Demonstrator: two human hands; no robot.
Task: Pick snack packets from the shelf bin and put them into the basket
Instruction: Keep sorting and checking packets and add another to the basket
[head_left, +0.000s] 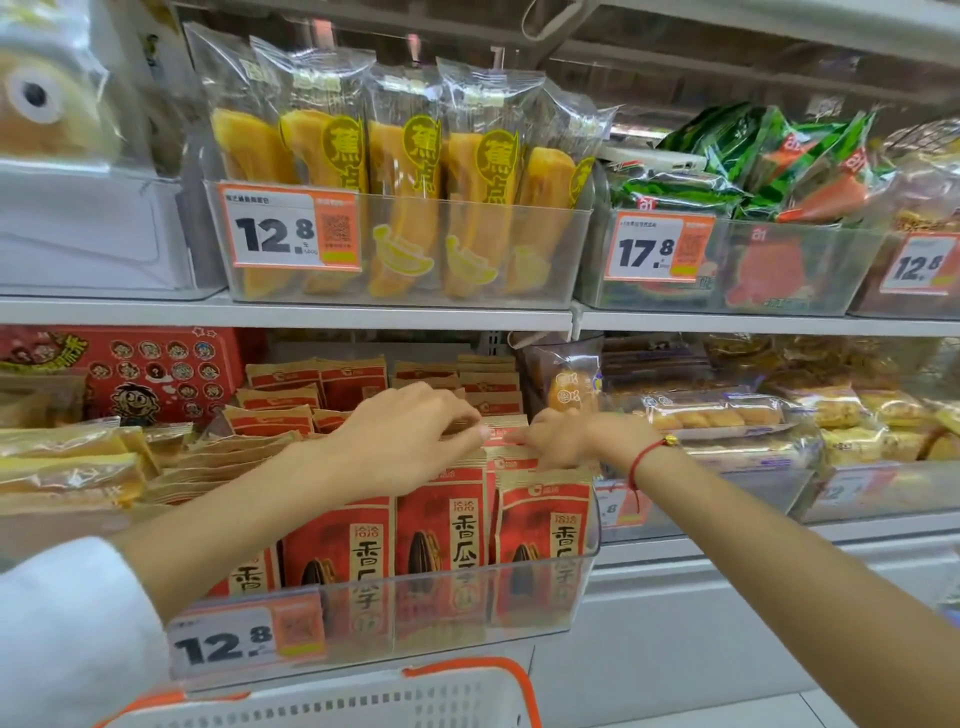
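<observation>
Both hands reached into the clear shelf bin (395, 613), the left hand (415, 436) and right hand (561, 436) each pinching tops of upright red sunflower-seed packets (441, 530), apparently to separate some for lifting into the basket (363, 699) waiting just below.

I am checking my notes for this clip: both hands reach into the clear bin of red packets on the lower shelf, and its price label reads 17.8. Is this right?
Not quite. In the head view the left hand and right hand do reach into the clear bin of red packets, but its price label reads 12.8. The 17.8 label is on the upper shelf bin of green packets.
</observation>
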